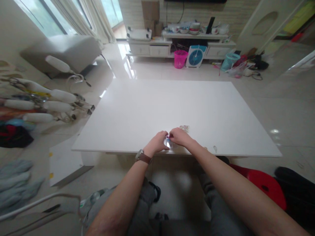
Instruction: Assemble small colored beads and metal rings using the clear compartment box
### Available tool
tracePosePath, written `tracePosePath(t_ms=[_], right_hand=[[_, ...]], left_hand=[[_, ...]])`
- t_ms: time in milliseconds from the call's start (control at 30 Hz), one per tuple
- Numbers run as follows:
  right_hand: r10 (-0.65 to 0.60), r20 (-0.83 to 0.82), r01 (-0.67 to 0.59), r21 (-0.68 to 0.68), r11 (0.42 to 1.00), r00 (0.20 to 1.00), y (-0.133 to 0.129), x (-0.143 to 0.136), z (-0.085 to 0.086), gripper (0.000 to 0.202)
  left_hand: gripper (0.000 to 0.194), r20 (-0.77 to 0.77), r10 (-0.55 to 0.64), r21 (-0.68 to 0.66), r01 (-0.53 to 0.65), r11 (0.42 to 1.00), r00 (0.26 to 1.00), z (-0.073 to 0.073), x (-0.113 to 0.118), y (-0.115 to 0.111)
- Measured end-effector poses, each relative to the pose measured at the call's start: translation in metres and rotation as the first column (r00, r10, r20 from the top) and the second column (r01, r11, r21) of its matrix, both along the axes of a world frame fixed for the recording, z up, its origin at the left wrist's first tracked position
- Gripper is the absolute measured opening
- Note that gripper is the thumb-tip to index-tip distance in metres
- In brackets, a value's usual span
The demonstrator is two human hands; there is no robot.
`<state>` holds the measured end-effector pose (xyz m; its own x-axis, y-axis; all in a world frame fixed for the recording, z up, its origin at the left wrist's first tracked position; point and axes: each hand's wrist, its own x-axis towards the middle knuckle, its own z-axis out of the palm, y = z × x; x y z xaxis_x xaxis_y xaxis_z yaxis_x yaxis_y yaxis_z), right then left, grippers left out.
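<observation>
Both hands together at the near edge of a white table point(152, 105). Left hand point(157, 144), with a brown-strapped watch point(142, 156) on the wrist, curled around a small shiny packet point(168, 141), fingers closed on its left side. Right hand point(179, 136) meeting it from the other side, fingertips pinched on the same packet at a spot of pink near the top. Packet lifted barely off the table or resting on it; cannot tell which. What exactly the packet is, too small and blurred to say.

Just beyond the right hand, on the table, a little cluster of similar small pieces point(184, 128), close to the knuckles but apart from them. Nearer the table edge, to the right of the right forearm, a tiny scrap point(215, 148).

Below the right forearm, beside the knees, a red stool point(265, 185). Far beyond the hands, past the table, a pink basket point(180, 59), a small blue-and-white fan point(196, 56), a teal basket point(229, 60) and a low white cabinet point(157, 49) with dishes on top. Well off to the left of the left hand, a grey armchair point(66, 52) and a rack of white-handled tools point(46, 101).
</observation>
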<state>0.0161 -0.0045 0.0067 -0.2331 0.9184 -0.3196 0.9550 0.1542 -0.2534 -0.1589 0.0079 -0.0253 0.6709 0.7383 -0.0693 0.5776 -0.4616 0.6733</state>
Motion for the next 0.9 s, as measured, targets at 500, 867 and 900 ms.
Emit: tracePosePath(t_ms=[500,867,900], right_hand=[[-0.081,0.03,0.081,0.0,0.997,0.996,-0.004,-0.008,0.005,0.023],[-0.153,-0.11,0.163,0.091,0.982,0.982,0.003,0.009,0.007,0.016],[-0.161,-0.111,0.172,0.096,0.98,0.981,0.003,0.01,0.007,0.017]], left_hand=[[0.06,0.002,0.004,-0.005,-0.004,1.0,1.0,-0.001,0.001,0.0],[0.074,-0.022,0.005,-0.028,-0.006,1.0,1.0,0.001,-0.005,0.004],[0.073,-0.036,0.003,-0.022,-0.004,1.0,0.999,0.002,-0.007,0.005]])
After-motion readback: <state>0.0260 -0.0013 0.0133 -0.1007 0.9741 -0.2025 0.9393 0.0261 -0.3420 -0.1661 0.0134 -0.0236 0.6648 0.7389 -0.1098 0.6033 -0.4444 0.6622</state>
